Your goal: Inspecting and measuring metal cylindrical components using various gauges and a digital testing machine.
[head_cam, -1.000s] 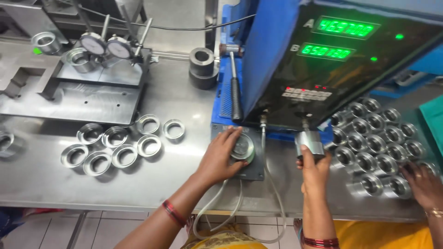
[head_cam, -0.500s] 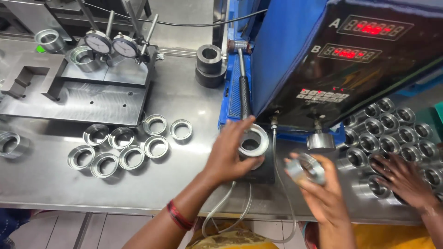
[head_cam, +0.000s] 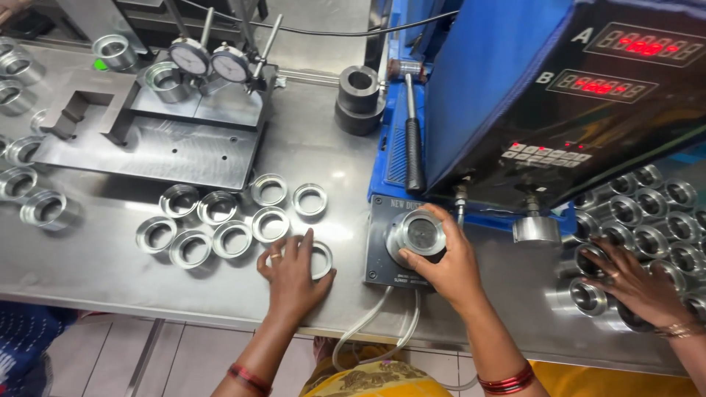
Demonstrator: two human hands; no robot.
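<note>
Ring (head_cam: 321, 259) under left hand (head_cam: 293, 276); seven loose rings (head_cam: 220, 220) beside it.

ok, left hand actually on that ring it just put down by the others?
Touching. In the head view the left hand lies flat on the table with its fingers over the metal ring, covering the ring's left side.

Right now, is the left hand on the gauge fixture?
No, the left hand lies on a metal ring on the steel table, while the right hand holds the ring on the gauge fixture.
</note>
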